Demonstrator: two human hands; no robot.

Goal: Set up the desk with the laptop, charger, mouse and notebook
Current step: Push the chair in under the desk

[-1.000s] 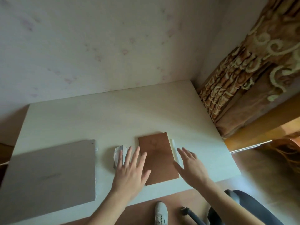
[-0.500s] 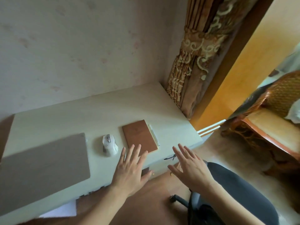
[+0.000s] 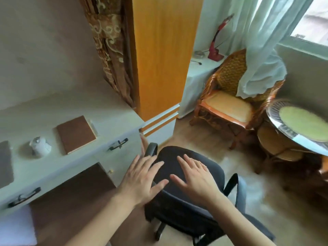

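A brown notebook (image 3: 76, 134) lies flat on the pale desk (image 3: 110, 119), and a white mouse (image 3: 40, 148) sits just left of it. Only a grey corner of the closed laptop (image 3: 5, 162) shows at the left edge. No charger is in view. My left hand (image 3: 142, 178) and my right hand (image 3: 195, 178) are both off the desk, held over the black seat of an office chair (image 3: 179, 157), fingers spread, holding nothing.
The desk front has drawers with dark handles (image 3: 118, 144). An orange wooden pillar (image 3: 159, 55) and a patterned curtain (image 3: 110, 47) stand behind the desk's right end. A wicker armchair (image 3: 229, 103), a round glass table (image 3: 301, 128) and a window fill the right.
The view has swung right, away from the desk. Both hands have left the desk beside the notebook and mouse and now hover over the chair seat.
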